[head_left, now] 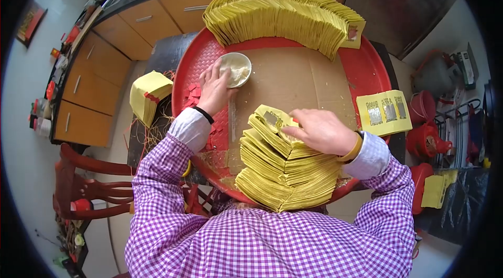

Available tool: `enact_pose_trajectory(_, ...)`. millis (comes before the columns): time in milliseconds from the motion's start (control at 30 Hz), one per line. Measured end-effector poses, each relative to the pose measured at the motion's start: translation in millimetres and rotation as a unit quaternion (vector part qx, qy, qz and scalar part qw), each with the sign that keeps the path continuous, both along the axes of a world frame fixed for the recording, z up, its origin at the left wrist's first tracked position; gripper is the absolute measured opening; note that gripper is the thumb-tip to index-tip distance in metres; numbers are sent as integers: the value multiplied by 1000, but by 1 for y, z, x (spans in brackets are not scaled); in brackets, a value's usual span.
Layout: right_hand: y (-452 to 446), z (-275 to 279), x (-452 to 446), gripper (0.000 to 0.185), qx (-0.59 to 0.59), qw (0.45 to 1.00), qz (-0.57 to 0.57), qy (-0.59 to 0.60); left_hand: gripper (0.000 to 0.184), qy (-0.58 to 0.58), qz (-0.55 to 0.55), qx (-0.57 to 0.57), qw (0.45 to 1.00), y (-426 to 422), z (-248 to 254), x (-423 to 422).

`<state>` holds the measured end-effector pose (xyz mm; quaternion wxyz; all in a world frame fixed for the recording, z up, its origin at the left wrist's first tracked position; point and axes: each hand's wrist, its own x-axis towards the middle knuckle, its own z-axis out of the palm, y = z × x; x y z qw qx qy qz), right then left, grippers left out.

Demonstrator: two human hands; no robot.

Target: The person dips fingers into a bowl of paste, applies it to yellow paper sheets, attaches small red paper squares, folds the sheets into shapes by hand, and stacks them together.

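Observation:
My left hand [214, 87] is at the left rim of a small white bowl [248, 60] holding a pale, pasty substance [238, 72]. Its fingers are apart and reach over the rim; whether they touch the paste I cannot tell. A tall stack of folded yellow paper [285, 173] fans out close to my body. On its top end rests my right hand [327, 132], thumb and fingers bent round a small red paper piece [295, 120]. The topmost yellow sheet [272, 118] carries a silvery patch.
A large round red tray [373, 63] carries a cardboard sheet [293, 76], red paper scraps [192, 94] and a long curved row of yellow folded papers [277, 16]. Yellow bundles sit at left [146, 97] and right [385, 113]. A red chair [89, 183] stands at left.

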<state>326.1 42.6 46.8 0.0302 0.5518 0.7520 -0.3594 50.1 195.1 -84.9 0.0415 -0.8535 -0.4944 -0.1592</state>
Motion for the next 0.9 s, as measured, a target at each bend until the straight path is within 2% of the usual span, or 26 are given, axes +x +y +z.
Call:
enact_pose_trajectory(133,5,-12,8,58,-112,988,67,86,53,-61,-46,11,997,-1,-13,-3)
enact_pose_trajectory(300,-29,-11,-5,62,-5,987,163,5,53,-100,-1,22,995,-17,-11,8)
enact_pose_trajectory(467,-15,-9,4,63,-70,992,94,57,55,-131,35,16,991,-28,8,23)
enact_pose_trajectory(500,-10,-18,12,60,-24,991,76,106,55,-131,33,12,991,-33,19,27)
enact_pose_trajectory(533,-4,-28,22,58,20,986,56,154,56,-277,1,-125,953,-41,35,33)
enact_pose_trajectory(567,0,-25,29,58,15,987,52,153,57,-412,-28,-259,873,-51,52,39)
enact_pose_trajectory(600,5,-20,35,52,25,986,-6,163,58,-529,-53,-381,756,-61,65,44)
enact_pose_trajectory(633,8,-18,41,46,36,982,-64,172,59,-624,-76,-486,608,-69,68,47)
enact_pose_trajectory(700,11,-26,56,40,3,977,-86,195,53,-535,-133,-500,668,-84,51,50)
enact_pose_trajectory(733,10,-32,65,34,-28,970,-106,217,53,-535,-134,-506,663,-95,54,51)
enact_pose_trajectory(800,7,-40,76,24,-88,951,-141,260,54,-314,-130,-549,764,-111,66,49)
enact_pose_trajectory(833,4,-40,76,24,-93,951,-141,258,54,-316,-127,-552,761,-113,72,52)
enact_pose_trajectory(900,-4,-33,73,21,-116,957,-97,248,51,-350,-164,-478,789,-113,89,66)
